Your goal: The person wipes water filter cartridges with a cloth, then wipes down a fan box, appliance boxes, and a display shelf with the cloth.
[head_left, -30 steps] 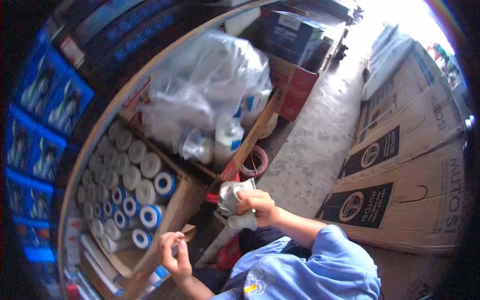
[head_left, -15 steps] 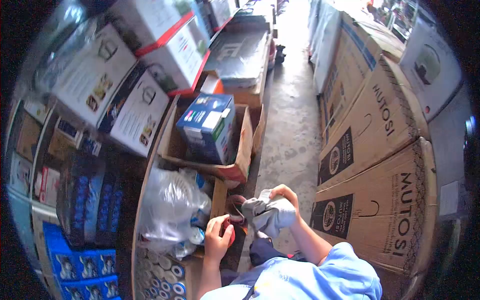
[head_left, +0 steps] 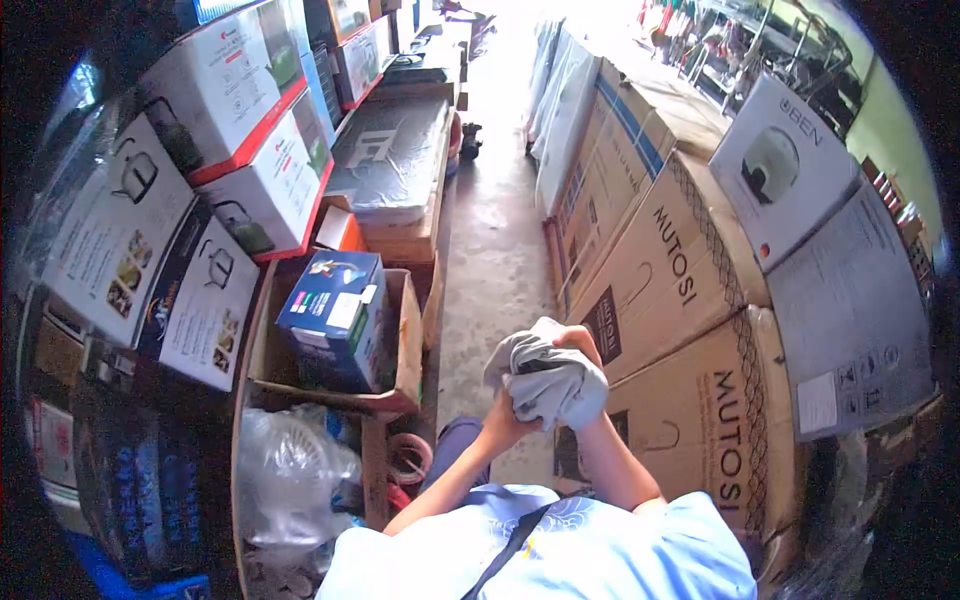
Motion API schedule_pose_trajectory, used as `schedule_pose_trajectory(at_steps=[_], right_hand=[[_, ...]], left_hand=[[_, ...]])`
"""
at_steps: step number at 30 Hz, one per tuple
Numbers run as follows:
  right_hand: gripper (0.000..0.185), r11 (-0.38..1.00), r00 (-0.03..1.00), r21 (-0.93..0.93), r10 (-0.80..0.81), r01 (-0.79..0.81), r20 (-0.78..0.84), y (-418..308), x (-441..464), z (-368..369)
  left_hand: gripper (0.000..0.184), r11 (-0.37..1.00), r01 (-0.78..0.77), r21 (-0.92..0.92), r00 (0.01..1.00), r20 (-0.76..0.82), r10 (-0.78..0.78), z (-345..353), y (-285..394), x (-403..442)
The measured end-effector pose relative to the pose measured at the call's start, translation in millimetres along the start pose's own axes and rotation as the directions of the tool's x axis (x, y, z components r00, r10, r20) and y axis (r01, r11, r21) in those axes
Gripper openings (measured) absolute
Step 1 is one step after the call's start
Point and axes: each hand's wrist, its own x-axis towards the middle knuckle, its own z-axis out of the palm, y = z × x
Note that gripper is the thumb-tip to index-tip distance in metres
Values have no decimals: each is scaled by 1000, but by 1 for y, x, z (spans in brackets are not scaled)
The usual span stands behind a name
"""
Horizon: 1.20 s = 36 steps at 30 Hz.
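A bundled light grey cloth (head_left: 555, 385) is held out in front of my chest, over the aisle. My left hand (head_left: 507, 424) grips its lower left side, and part of that hand is covered by the folds. At the upper right, my right hand (head_left: 582, 343) is closed around the same cloth, with the fingers bent over its top edge. A dark gap shows among the folds. Whether anything is wrapped inside cannot be seen.
Large Mutosi cartons (head_left: 690, 400) line the right side. On the left, an open carton (head_left: 405, 350) holds a blue box (head_left: 335, 315), near a clear plastic bag (head_left: 290, 465) and stacked kettle boxes (head_left: 215, 290). A concrete aisle floor (head_left: 490, 260) runs ahead.
My left hand has moved up and right from beside the shelf and a red item onto the cloth. The cloth is raised, now between both hands, and my view has turned right.
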Motion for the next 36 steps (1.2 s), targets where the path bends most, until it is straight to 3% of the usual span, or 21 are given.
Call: schedule_pose_trajectory(at_steps=[2,3,6,8,9,10,11,12,13,14,15,17,18,20,22,26,27,29,32,34,36], right_hand=[[29,999,1000,-38,-16,15,-26,8,25,-14],[28,982,998,-177,-66,63,-14,14,39,-31],[26,984,994,-169,-67,51,-86,36,94,-76],[23,830,937,-445,-341,336,73,62,143,-117],[23,958,989,-272,-122,95,-83,69,160,-121],[27,995,981,-99,-16,-3,-192,83,173,-132],[32,987,973,-128,70,-100,-220,89,187,-151],[36,968,951,-141,167,-208,-259,95,197,-169],[39,974,971,-126,165,-188,-173,90,215,-166],[45,952,990,-277,113,-131,-80,87,237,-172],[51,913,954,-282,267,-295,-134,68,259,-157],[39,886,969,-418,243,-203,45,53,304,-160],[26,864,979,-476,203,-164,30,49,323,-158],[26,724,990,-679,142,-120,-23,52,355,-170],[40,754,994,-656,91,-34,53,61,392,-179],[100,685,941,-725,197,67,274,110,467,-227],[106,768,944,-641,217,-7,250,130,484,-245],[117,838,950,-536,242,-103,196,155,526,-273],[117,828,986,-554,0,93,166,202,596,-319],[112,922,998,-384,-24,45,59,205,645,-340],[101,951,992,-286,109,-121,-57,197,697,-364]], left_hand=[[67,954,191,-233,975,156,-157,-4,0,38],[67,956,176,-232,978,152,-143,-6,-11,58],[48,905,106,-411,987,-64,-145,-14,-51,124],[39,957,-99,-273,909,-416,-25,-23,-57,167],[39,953,-137,-270,903,-430,8,-37,-68,210],[36,871,-87,-484,872,-459,-168,-45,-83,234],[34,730,-23,-683,819,-432,-378,-50,-60,238],[31,827,-85,-556,829,-499,-251,-60,-36,246],[29,748,-34,-663,799,-468,-378,-67,-65,269],[29,624,-115,-773,806,-440,-397,-76,-64,292],[28,651,-156,-742,767,-507,-394,-84,-34,314],[27,740,-172,-651,793,-537,-288,-97,-25,356],[27,661,-162,-733,824,-469,-317,-104,14,378],[26,731,-225,-644,815,-536,-221,-106,7,418],[31,697,-247,-673,845,-501,-185,-107,-3,456],[46,549,-233,-803,924,-358,-131,-100,-27,539],[46,547,-249,-799,922,-368,-117,-99,-29,562],[52,535,-62,-842,965,-187,-182,-102,-22,612],[50,631,42,-775,980,-91,-178,-115,-57,707],[46,674,55,-737,982,-80,-168,-137,-58,759],[45,980,-112,-163,982,131,134,-160,-16,814]])
